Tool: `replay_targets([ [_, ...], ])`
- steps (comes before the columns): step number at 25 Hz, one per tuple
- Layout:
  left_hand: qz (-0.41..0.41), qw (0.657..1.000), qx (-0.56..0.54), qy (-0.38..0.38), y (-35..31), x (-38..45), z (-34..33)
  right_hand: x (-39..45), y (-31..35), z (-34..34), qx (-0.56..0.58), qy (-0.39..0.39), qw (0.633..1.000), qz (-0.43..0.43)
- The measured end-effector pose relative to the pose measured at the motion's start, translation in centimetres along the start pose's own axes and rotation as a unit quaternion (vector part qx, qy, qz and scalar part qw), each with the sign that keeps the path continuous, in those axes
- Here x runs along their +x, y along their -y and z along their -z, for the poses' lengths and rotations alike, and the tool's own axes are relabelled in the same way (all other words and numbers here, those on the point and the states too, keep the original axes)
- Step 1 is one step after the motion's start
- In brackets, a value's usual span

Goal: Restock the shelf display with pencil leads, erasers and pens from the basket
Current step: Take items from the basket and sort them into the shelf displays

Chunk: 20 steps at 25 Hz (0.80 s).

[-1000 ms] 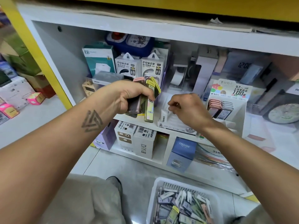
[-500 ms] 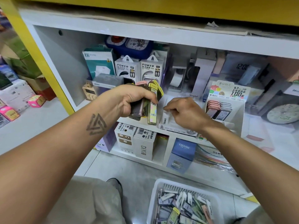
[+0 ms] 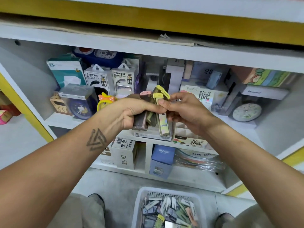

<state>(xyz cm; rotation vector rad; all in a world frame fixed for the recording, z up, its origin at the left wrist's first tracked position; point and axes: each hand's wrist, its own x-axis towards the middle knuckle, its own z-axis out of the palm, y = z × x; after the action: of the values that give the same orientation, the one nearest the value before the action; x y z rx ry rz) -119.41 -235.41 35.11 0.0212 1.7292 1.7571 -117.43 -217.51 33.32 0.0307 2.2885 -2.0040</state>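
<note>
Left hand (image 3: pixel 131 112) grips a fanned bundle of pencil lead cases (image 3: pixel 148 116), held in front of the shelf (image 3: pixel 148 51). Right hand (image 3: pixel 185 111) pinches the yellow-capped case (image 3: pixel 162 119) at the bundle's right edge. White basket (image 3: pixel 139 199) of stock sits on the floor below.

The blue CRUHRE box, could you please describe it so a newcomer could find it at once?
Start at the white shelf unit and drop to its lowest tier. There, right of the white DIY carton, stands the blue cardboard CRUHRE box. It is the only blue box on that tier.
</note>
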Motion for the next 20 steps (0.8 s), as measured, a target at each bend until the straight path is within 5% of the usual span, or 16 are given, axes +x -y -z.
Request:
replay_targets([
  [6, 0.005, 0.999, -0.036, -0.015, -0.6, 1.5, -2.3, -1.3, 0.5, 6.0, -0.055, -0.096, 0.992, 0.06],
  [12, 0.012, 1.0, -0.008, -0.015, -0.1, 2.7, -4.4, -2.5, -0.1, 11.7, -0.407, -0.165, 0.883, 0.166],
  [20, 0.011, 0.999, -0.039, 0.007, 0.5, 3.7, -6.5, -1.8, -1.3, 11.7, -0.507, -0.165, 0.824, 0.189],
])
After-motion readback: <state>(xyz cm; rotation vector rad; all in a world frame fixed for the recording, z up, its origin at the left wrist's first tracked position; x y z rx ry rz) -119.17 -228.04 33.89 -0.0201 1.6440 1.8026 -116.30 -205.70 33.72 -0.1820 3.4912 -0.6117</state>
